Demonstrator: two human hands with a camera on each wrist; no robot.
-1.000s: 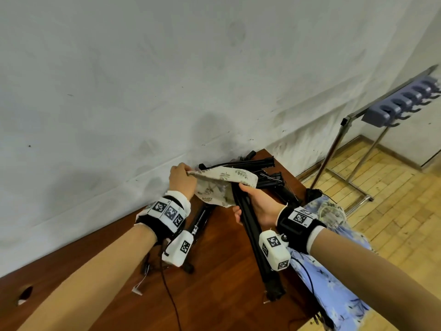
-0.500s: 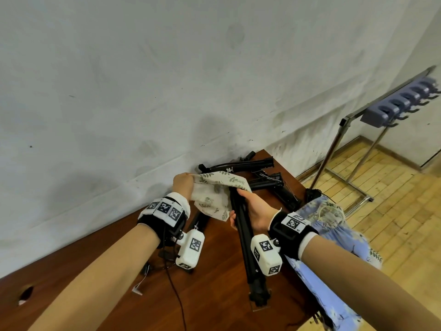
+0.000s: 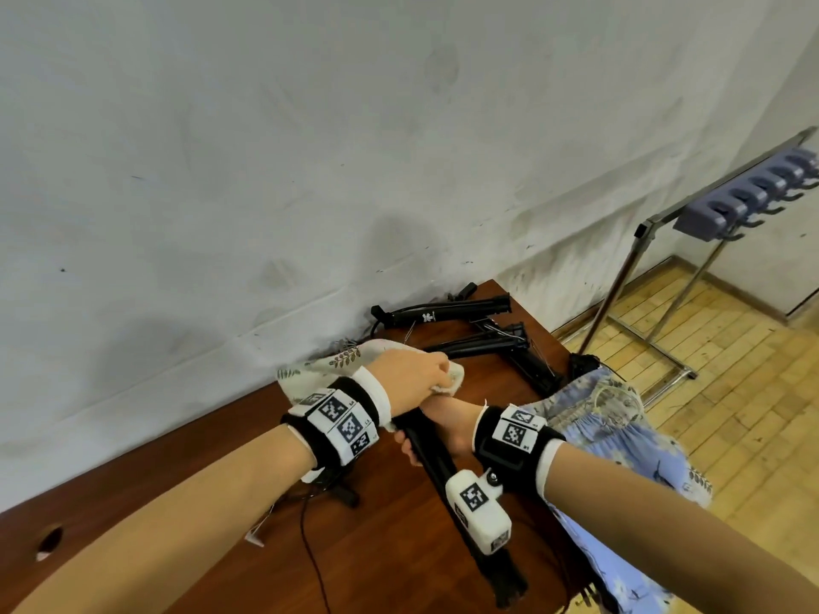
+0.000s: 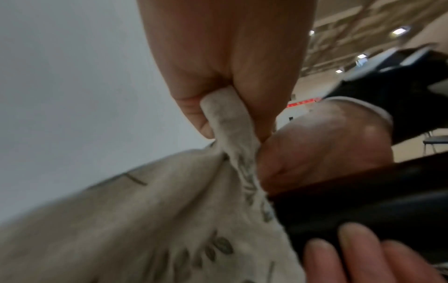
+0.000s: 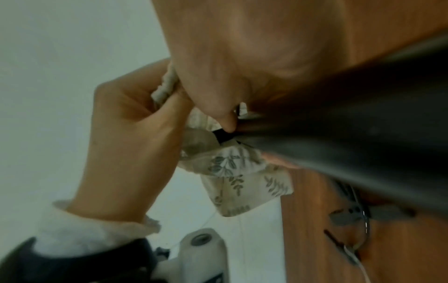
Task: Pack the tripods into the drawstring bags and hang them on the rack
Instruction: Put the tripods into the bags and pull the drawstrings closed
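Note:
A cream leaf-print drawstring bag (image 3: 337, 361) covers the top end of a folded black tripod (image 3: 447, 471) that slants over the table. My left hand (image 3: 436, 375) pinches the bag's rim (image 4: 225, 114) and lies across my right hand. My right hand (image 3: 421, 440) grips the tripod's legs (image 4: 363, 201) just below the bag's mouth (image 5: 232, 162). The tripod's head is hidden inside the bag. The grey rack (image 3: 749, 201) with hooks stands on the floor at the right.
More folded black tripods (image 3: 443, 312) lie at the wooden table's (image 3: 390, 547) far corner by the wall. A blue floral bag (image 3: 620, 436) hangs over the table's right edge. A thin black cable (image 3: 310, 551) runs across the tabletop.
My left hand has moved right and nearer, drawing the bag's rim over the tripod's top until it lies across my right hand. The right hand keeps its grip on the tripod.

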